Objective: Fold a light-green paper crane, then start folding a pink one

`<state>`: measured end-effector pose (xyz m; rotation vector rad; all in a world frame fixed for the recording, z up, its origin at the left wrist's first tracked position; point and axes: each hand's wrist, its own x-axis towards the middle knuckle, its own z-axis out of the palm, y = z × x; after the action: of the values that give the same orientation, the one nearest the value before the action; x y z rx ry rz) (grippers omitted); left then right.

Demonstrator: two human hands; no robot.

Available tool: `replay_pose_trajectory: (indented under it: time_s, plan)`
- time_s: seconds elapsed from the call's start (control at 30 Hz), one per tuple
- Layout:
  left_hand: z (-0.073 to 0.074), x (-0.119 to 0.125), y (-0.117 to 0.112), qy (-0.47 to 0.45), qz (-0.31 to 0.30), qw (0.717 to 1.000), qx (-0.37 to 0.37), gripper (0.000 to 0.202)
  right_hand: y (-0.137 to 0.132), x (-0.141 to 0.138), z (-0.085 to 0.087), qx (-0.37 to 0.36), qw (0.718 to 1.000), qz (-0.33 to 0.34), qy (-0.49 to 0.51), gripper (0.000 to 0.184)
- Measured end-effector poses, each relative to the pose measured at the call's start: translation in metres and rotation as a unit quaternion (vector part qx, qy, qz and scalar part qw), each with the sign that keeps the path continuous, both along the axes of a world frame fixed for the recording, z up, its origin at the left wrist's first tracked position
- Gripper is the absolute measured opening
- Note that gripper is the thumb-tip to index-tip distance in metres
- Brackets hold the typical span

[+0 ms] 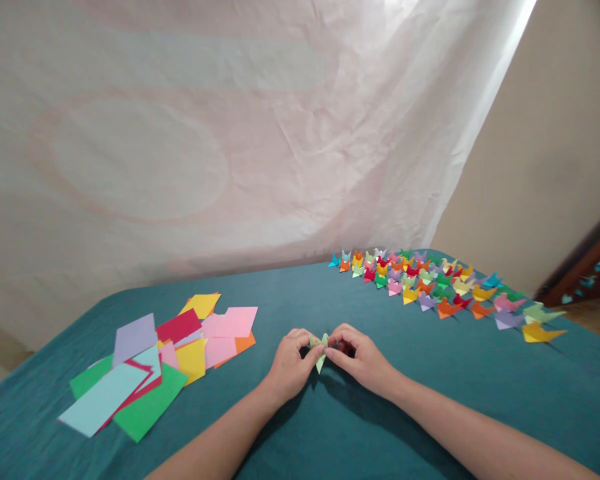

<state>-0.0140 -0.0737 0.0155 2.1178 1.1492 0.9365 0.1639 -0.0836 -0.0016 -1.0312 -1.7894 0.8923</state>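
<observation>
Centrally, a pale green folded paper (321, 365) is being held over the teal worktop (290, 297), the left hand (293, 363) and the right hand (359, 353) both pinching it narrowly between them. Leftward, coloured paper sheets (169, 354) are overlapping in a loose spread; to the right, paper birds (443, 293) are standing in rows. Behind, a pale curtain (260, 147) is hanging.

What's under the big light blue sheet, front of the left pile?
Red paper juts from beneath the light blue sheet, a green sheet below that. The rest underneath is covered.
</observation>
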Motion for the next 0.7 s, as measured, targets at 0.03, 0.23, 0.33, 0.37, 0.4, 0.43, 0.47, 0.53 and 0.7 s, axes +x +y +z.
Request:
replay_pose_trajectory:
  time_s: [0.03,0.23,0.33,0.37,0.4,0.43,0.47,0.53,0.7]
  plan:
    - [-0.0003,-0.0002,0.0005,-0.005,0.004,1.0,-0.003,0.024,0.0003,-0.0002,-0.0011,0.002,1.0,-0.003,-0.004,0.015]
    - [-0.0011,-0.0027,0.0036,-0.014,-0.016,1.0,-0.023,0.024,0.0021,0.0008,-0.0038,0.002,1.0,-0.01,-0.018,0.02]
    - [-0.0006,-0.0037,0.004,-0.015,-0.031,0.999,-0.028,0.022,0.0022,0.0016,-0.0036,0.001,1.0,-0.019,-0.014,0.021]
    - [-0.0005,-0.0039,0.004,-0.016,-0.034,0.999,-0.028,0.021,0.0022,0.0017,-0.0037,0.001,1.0,-0.023,-0.013,0.021]
    - [-0.0005,-0.004,0.0039,-0.017,-0.038,0.999,-0.027,0.02,0.0023,0.0018,-0.004,0.002,1.0,-0.027,-0.012,0.02]
    - [-0.0005,-0.004,0.0038,-0.018,-0.041,0.999,-0.027,0.019,0.0024,0.0018,-0.0044,0.003,0.999,-0.031,-0.01,0.02]
    - [-0.0007,-0.0039,0.0037,-0.019,-0.043,0.999,-0.027,0.018,0.0026,0.0017,-0.0048,0.005,0.999,-0.034,-0.008,0.019]
    - [-0.001,-0.0036,0.0035,-0.019,-0.038,0.999,-0.028,0.017,0.003,0.0015,-0.0058,0.008,0.999,-0.038,-0.004,0.018]
    - [-0.0026,-0.0027,0.0025,-0.016,-0.01,0.999,-0.04,0.017,0.0035,0.0013,-0.007,0.018,0.999,-0.041,-0.002,0.019]
